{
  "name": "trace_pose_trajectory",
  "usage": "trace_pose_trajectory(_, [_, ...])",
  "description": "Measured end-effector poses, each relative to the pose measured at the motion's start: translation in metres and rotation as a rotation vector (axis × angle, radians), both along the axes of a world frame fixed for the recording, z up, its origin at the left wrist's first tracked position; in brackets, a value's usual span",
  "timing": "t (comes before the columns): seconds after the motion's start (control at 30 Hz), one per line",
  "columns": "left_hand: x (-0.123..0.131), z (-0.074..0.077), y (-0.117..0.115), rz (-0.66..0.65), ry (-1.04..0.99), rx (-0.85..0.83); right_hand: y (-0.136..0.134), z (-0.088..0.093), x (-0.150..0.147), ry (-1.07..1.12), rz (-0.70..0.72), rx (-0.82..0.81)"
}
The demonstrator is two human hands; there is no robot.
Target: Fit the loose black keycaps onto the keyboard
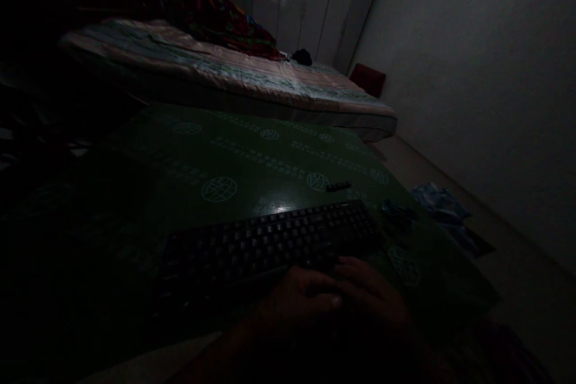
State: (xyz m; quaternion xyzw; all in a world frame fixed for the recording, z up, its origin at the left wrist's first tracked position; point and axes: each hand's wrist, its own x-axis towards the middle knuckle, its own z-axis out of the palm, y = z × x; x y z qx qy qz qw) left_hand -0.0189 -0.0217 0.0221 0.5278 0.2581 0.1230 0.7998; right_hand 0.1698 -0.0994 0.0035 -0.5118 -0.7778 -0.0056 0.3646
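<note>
A black full-size keyboard (270, 240) lies at a slant on the green table (171, 162), its keys dimly lit. Just in front of its right half, my left hand (294, 303) is closed, with the thumb pointing right. My right hand (375, 294) meets it from the right, fingers bent in toward the left. The hands touch or overlap; deep shadow hides what, if anything, is between the fingers. Behind the keyboard rests a small, narrow dark piece (338, 186). A dark crumpled item (398, 213) sits right of the keyboard; its kind is unclear.
Beyond the table is a mattress (252, 75) with a dark red patterned blanket (225, 24) on it. Behind stand pale wardrobe doors (301, 0). A wall (477, 60) runs along the right, with bluish cloth (441, 201) on the floor. The room is very dim.
</note>
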Motion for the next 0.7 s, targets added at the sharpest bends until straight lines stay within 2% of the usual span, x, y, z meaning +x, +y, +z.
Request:
trace_pose_trajectory(0.1, [-0.002, -0.003, 0.001, -0.024, 0.015, -0.053, -0.002, -0.002, -0.012, 0.056, -0.022, -0.032])
trace_pose_trajectory(0.27, [-0.004, 0.000, 0.005, -0.040, 0.039, -0.126, -0.010, -0.006, -0.019, 0.066, -0.002, 0.040])
trace_pose_trajectory(0.43, [-0.003, 0.006, 0.006, -0.047, 0.022, -0.145, -0.021, 0.002, -0.022, 0.110, -0.030, 0.055])
trace_pose_trajectory(0.53, [-0.004, 0.006, 0.007, -0.064, 0.039, -0.118, -0.021, 0.007, -0.025, 0.171, -0.046, 0.007])
trace_pose_trajectory(0.63, [-0.004, 0.004, 0.006, -0.097, 0.033, -0.120, -0.015, 0.006, -0.018, 0.185, -0.066, -0.031])
trace_pose_trajectory(0.7, [-0.004, 0.003, 0.005, -0.113, 0.028, -0.138, -0.006, 0.004, -0.003, 0.135, -0.075, 0.005])
